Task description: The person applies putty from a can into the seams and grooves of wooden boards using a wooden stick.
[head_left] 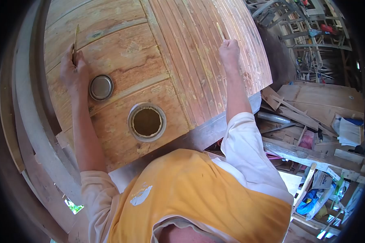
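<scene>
My left hand (74,72) is closed around a thin flat scraper (76,39), seen almost edge-on with its tip pointing up, above the left side of the wooden panel (127,69). My right hand (230,52) makes a fist over the grooved part of the panel, with a slim, light-coloured stick-like tool (220,30) jutting out beyond it; its exact kind is unclear. Below and right of my left hand lies a round metal lid (101,87). An open can (164,123) with brown contents and a crusted rim stands on the panel, nearest my body. Pale yellowish smears mark the wood.
Long boards (42,93) run along the left side. At the right, wood offcuts (298,115), a grey tube (273,118) and plastic bags (318,198) are piled up. Farther back stands a cluttered rack of timber (312,52).
</scene>
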The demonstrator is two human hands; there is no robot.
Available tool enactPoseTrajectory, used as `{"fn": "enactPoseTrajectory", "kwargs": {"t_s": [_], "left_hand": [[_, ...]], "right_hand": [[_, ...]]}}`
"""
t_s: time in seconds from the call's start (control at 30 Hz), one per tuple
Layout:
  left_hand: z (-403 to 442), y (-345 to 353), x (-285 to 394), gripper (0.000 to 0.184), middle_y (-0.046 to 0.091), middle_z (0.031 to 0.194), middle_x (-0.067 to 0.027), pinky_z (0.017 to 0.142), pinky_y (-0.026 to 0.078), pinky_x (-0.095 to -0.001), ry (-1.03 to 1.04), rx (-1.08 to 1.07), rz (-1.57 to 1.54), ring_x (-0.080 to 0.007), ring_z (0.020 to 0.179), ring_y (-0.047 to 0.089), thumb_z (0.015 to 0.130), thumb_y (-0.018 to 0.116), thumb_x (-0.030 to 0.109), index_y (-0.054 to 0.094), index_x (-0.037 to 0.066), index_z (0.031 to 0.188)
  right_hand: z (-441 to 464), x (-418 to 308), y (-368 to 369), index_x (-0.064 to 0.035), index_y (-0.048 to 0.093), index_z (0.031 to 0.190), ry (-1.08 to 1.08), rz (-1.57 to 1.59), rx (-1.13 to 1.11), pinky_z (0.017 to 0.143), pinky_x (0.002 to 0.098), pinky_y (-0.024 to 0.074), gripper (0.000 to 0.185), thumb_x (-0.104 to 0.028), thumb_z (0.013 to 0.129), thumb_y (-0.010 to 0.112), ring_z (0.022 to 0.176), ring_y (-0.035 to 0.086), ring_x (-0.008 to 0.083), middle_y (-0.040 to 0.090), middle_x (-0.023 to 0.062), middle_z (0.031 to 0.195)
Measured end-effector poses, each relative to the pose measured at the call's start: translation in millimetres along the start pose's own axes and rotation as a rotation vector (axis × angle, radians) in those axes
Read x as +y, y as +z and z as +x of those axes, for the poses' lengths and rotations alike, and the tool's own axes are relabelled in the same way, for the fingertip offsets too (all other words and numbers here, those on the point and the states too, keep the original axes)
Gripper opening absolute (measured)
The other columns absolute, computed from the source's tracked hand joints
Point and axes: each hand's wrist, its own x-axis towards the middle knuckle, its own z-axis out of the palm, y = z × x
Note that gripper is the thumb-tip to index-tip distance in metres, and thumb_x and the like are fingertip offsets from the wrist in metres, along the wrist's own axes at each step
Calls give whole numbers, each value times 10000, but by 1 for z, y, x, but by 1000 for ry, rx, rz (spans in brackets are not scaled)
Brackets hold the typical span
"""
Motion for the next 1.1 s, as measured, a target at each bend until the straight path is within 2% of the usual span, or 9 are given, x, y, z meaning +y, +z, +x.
{"fn": "enactPoseTrajectory", "kwargs": {"t_s": [0.2,0.4,0.6,0.8,0.9,1.0,1.1], "left_hand": [[16,15,-19,389,707,1041,-112,826,523,-354,91,49,12,-212,900,688,965,677,158,653,95,1348],[16,17,-22,398,716,1079,-109,853,526,-353,114,50,-23,-223,933,693,962,684,161,654,101,1354],[17,13,-20,398,718,1146,-124,876,527,-352,5,-31,-17,-225,993,696,968,683,179,657,84,1353],[16,10,-13,400,711,1158,-127,899,519,-350,-36,-47,-17,-229,1018,688,973,685,204,660,81,1353],[18,14,-23,415,677,949,-34,712,503,-281,117,21,43,-97,769,621,981,693,198,641,90,1378],[16,11,-13,404,713,1153,-130,898,520,-358,-1,-45,40,-233,1021,689,970,689,209,659,73,1349],[16,11,-12,405,713,1153,-129,905,519,-357,-51,-60,8,-234,1031,689,971,689,219,660,81,1350]], "right_hand": [[14,-11,6,30,590,1011,-43,-121,-69,848,515,551,280,-248,977,589,918,722,439,722,273,919],[18,-25,7,76,576,1012,-71,-298,-63,866,517,566,310,-231,969,586,940,726,453,716,316,941],[6,-32,-2,88,577,1019,24,-375,-85,855,507,575,315,-220,953,595,926,740,422,726,290,914],[18,-43,5,86,583,1025,-61,-313,-59,849,497,580,287,-167,897,625,921,741,420,726,293,899],[5,-36,-4,81,587,1014,-9,-406,-67,840,496,581,269,-152,886,630,911,742,417,726,288,892],[13,-39,3,80,588,994,-32,-389,-59,833,504,581,243,-134,881,614,900,740,423,724,288,879],[24,-46,7,82,584,983,-103,-316,-56,836,514,580,230,-122,880,598,896,738,435,717,298,869]]}}
